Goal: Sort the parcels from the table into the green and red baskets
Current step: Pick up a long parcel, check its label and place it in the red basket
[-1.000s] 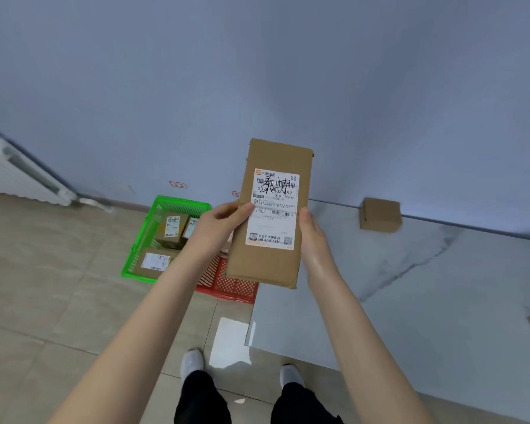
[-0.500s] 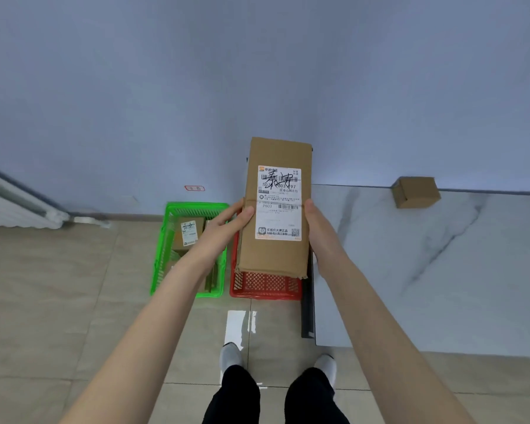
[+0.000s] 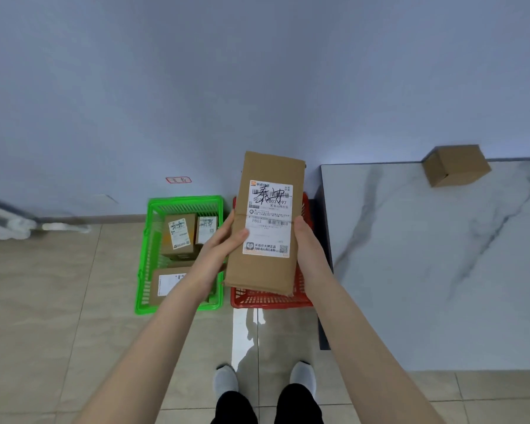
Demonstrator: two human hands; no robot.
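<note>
I hold a long brown cardboard parcel [image 3: 265,270] with a white shipping label upright over the red basket [image 3: 270,299]. My left hand [image 3: 224,249] grips its left edge, thumb on the label. My right hand [image 3: 306,243] grips its right edge. The parcel hides most of the red basket's inside. To the left, the green basket [image 3: 181,201] on the floor holds three labelled brown parcels [image 3: 178,237]. A small brown box [image 3: 455,165] lies at the far edge of the white marble table [image 3: 426,270] on the right.
Both baskets stand side by side on the tiled floor against the blue-grey wall, just left of the table's dark edge [image 3: 323,270]. A white radiator [image 3: 3,221] is at far left. My two feet [image 3: 227,379] stand in front of the baskets.
The view has turned left and down, bringing both baskets square in front of me. The parcel, still held in both hands, has come lower over the red basket.
</note>
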